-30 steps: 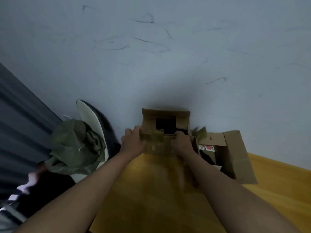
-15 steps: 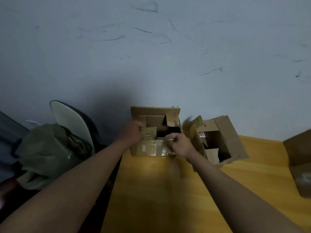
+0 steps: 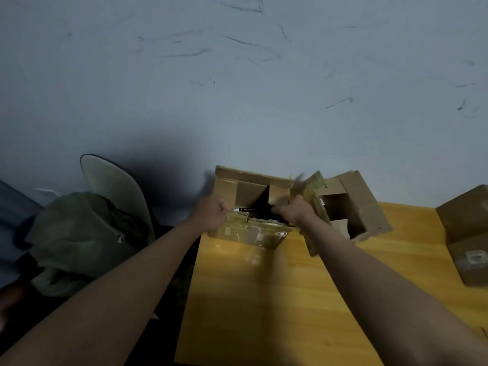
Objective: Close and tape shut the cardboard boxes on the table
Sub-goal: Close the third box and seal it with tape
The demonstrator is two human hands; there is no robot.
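Observation:
An open cardboard box (image 3: 249,235) with old tape on its front stands at the far left corner of the yellow table (image 3: 264,299). My left hand (image 3: 211,215) grips the left end of its near flap. My right hand (image 3: 295,212) grips the right side flap, which stands up, blurred. The box's inside shows dark between my hands. A second open box (image 3: 361,204) lies tipped beside it on the right. A third box (image 3: 467,233) sits at the table's right edge.
A chair (image 3: 116,186) with a green garment (image 3: 79,239) draped on it stands left of the table. A scuffed grey wall (image 3: 237,88) rises right behind the boxes. The table's left edge runs just under my left forearm.
The view swung right, bringing the third box into sight. My right hand moved from the near flap to the right side flap, which now stands up. My left hand stays on the near flap.

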